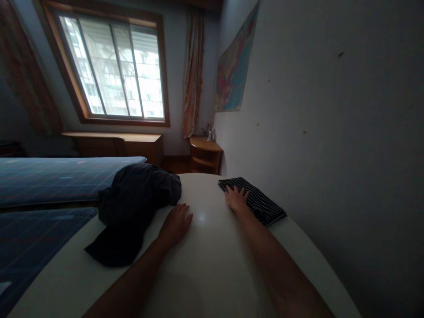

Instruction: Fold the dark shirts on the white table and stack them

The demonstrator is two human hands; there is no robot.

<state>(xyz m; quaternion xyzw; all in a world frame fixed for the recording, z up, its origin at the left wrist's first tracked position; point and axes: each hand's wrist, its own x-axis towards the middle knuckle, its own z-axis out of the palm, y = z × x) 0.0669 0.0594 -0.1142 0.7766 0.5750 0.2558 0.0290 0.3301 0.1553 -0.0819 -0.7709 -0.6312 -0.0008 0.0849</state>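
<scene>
My right hand lies with fingers spread on the left edge of a black-and-white striped cloth, which is folded flat near the table's right side. To the left, my left hand rests on the white table, its fingers stretched out and holding nothing. Just beyond its fingertips is a crumpled heap of dark clothing, grey on top with a black part spread toward me. Whether the heap is one garment or more, I cannot tell.
Beds with blue checked covers adjoin the table's left side. A bare wall with a map runs along the right. At the back stand a wooden desk under the window and a corner shelf.
</scene>
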